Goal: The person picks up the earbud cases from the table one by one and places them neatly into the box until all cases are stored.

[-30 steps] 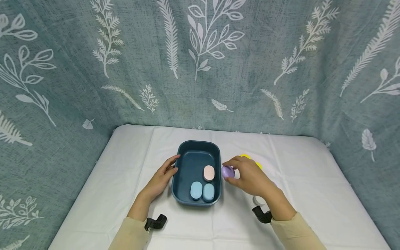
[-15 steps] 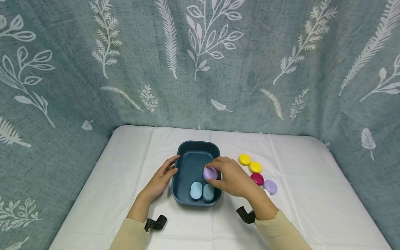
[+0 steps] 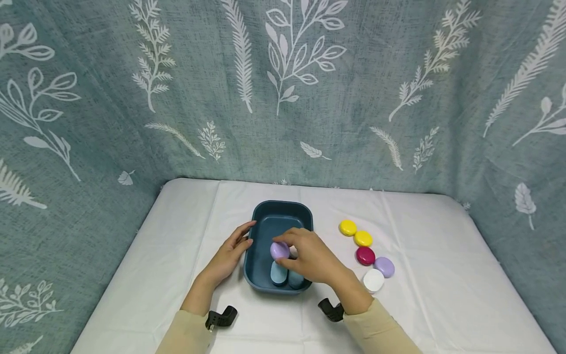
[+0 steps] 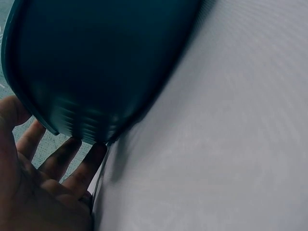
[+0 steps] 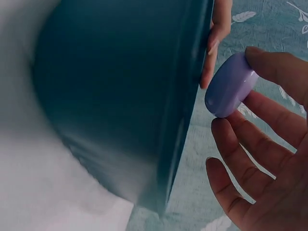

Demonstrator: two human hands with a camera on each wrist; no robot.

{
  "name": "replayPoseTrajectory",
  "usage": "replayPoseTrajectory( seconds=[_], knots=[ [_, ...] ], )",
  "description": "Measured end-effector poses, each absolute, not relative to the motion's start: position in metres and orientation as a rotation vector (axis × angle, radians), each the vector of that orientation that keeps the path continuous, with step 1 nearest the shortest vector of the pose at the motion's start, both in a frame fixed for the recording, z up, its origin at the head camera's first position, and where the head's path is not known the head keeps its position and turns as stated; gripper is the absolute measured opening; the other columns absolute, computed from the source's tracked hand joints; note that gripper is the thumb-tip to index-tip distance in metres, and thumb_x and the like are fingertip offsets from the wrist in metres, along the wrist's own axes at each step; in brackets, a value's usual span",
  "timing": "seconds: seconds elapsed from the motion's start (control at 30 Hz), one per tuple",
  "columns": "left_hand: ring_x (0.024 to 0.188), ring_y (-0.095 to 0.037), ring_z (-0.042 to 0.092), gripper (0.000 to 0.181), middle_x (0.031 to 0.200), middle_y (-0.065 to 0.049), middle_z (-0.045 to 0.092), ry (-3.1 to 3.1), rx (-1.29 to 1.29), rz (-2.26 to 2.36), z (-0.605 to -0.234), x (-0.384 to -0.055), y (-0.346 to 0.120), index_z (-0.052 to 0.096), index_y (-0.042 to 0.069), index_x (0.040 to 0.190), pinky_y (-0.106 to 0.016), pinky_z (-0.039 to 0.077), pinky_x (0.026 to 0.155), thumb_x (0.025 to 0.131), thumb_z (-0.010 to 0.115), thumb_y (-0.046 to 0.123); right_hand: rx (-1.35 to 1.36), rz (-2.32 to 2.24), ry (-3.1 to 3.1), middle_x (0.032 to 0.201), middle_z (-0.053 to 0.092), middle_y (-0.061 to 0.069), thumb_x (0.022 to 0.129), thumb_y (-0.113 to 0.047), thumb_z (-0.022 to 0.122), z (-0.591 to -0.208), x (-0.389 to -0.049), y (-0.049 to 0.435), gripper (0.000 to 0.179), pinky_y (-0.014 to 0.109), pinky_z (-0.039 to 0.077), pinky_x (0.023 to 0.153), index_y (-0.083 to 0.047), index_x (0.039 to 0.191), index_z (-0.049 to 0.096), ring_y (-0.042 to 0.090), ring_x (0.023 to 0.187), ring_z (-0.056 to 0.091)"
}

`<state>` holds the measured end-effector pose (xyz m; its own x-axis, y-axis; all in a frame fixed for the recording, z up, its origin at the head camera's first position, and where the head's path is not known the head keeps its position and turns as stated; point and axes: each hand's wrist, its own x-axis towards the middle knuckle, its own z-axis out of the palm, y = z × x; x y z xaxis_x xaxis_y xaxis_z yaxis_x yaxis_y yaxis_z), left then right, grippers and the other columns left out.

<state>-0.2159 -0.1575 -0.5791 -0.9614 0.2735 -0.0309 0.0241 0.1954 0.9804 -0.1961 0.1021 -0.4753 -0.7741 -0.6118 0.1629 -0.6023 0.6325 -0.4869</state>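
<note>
Head view: one purple disc (image 3: pixel 279 250), pinched between thumb and finger of right hand (image 3: pixel 311 256), held over dark blue tray (image 3: pixel 278 220). Inside: two light blue pieces (image 3: pixel 278 274); one pink piece (image 3: pixel 293 252), mostly hidden by right hand. At tray's left rim: left hand (image 3: pixel 227 254), fingers extended, tips touching. On white-covered desk (image 3: pixel 442 265), right of tray: two yellow discs (image 3: pixel 363 239), one crimson disc (image 3: pixel 365 256), one lilac disc (image 3: pixel 384 267), one white disc (image 3: pixel 373 280).

Left wrist view: fingertips against tray's outer wall, fingers spread.

Right wrist view: purple disc, tilted, near tray's rim; lower fingers off it.
</note>
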Motion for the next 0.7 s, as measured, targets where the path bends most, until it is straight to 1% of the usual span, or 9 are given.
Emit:
replayPoseTrajectory(
  seconds=[0.23,0.33,0.4,0.5,0.63,0.7],
  knots=[
    [0.155,-0.032,0.035,0.050,0.168,0.006,0.032,2.244,0.294,1.863,-0.576,-0.215,-0.158,0.039,0.034,0.159,-0.063,0.025,0.126,0.110,0.050,0.031,-1.040,-0.832,2.806,0.122,0.071,-0.001,0.091,-0.031,0.082,-0.483,-0.196,0.087,0.046,0.040,0.054,0.094,-0.012,0.131,0.071,0.017,0.107,0.067],
    [0.155,-0.032,0.035,0.050,0.168,0.006,0.031,2.237,0.297,1.869,-0.577,-0.215,-0.158,0.039,0.035,0.159,-0.064,0.024,0.125,0.111,0.050,0.031,-1.047,-0.841,2.793,0.122,0.072,-0.002,0.091,-0.031,0.082,-0.488,-0.195,0.080,0.045,0.041,0.054,0.095,-0.013,0.130,0.071,0.016,0.107,0.069],
    [0.154,-0.031,0.035,0.050,0.168,0.007,0.032,2.238,0.292,1.872,-0.577,-0.215,-0.159,0.039,0.035,0.158,-0.063,0.024,0.126,0.110,0.051,0.031,-1.052,-0.845,2.785,0.122,0.073,-0.002,0.090,-0.031,0.082,-0.492,-0.195,0.077,0.045,0.043,0.051,0.096,-0.013,0.130,0.071,0.015,0.107,0.069],
    [0.154,-0.032,0.036,0.050,0.168,0.005,0.031,2.240,0.303,1.875,-0.578,-0.216,-0.159,0.039,0.036,0.158,-0.064,0.024,0.125,0.110,0.051,0.032,-1.063,-0.850,2.785,0.123,0.073,-0.002,0.090,-0.032,0.082,-0.496,-0.194,0.074,0.045,0.042,0.050,0.097,-0.013,0.130,0.071,0.014,0.108,0.069],
    [0.154,-0.032,0.037,0.050,0.169,0.002,0.031,2.235,0.324,1.881,-0.579,-0.216,-0.159,0.039,0.038,0.157,-0.064,0.023,0.125,0.110,0.052,0.033,-1.070,-0.851,2.788,0.126,0.073,-0.001,0.090,-0.030,0.082,-0.501,-0.194,0.070,0.045,0.036,0.054,0.097,-0.013,0.131,0.071,0.012,0.110,0.069],
    [0.153,-0.031,0.037,0.049,0.168,0.003,0.032,2.229,0.318,1.884,-0.579,-0.217,-0.159,0.040,0.040,0.157,-0.063,0.023,0.126,0.109,0.052,0.034,-1.070,-0.854,2.784,0.127,0.073,0.001,0.091,-0.030,0.082,-0.503,-0.194,0.069,0.045,0.034,0.056,0.097,-0.013,0.131,0.071,0.013,0.111,0.069]
  ],
)
